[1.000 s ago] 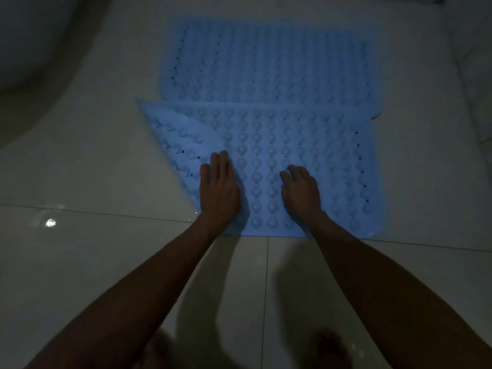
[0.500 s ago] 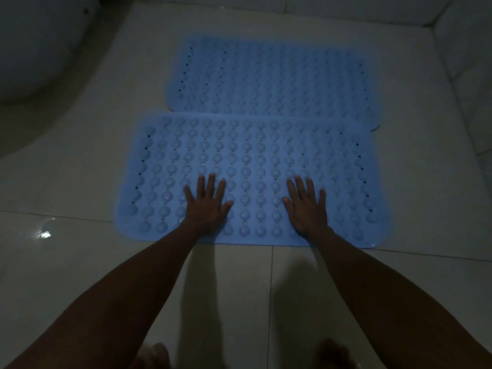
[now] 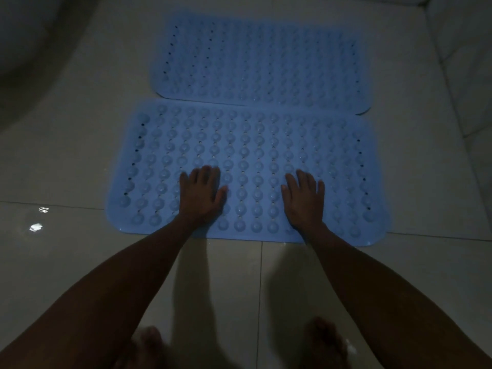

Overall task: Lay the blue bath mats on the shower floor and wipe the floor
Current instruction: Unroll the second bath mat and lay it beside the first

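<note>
Two blue bath mats covered in round bumps lie flat on the pale tiled floor. The far mat (image 3: 261, 59) sits toward the back wall. The near mat (image 3: 255, 145) lies just in front of it, with its far edge touching or slightly overlapping the far mat. My left hand (image 3: 201, 195) rests palm down on the near mat's front left part, fingers together. Flat on the front right part is my right hand (image 3: 304, 199), fingers slightly apart. Neither hand holds anything.
The white tiled floor (image 3: 66, 155) is wet and shiny at the left. A curved dark fixture (image 3: 29, 38) fills the top left corner. A tiled wall (image 3: 468, 75) rises along the right side. My bare feet (image 3: 323, 339) stand at the bottom edge.
The near mat's left part, folded over a second ago, now lies unfolded and flat. Both hands went from gripping it to pressing palm down, and my fingers have drawn closer together.
</note>
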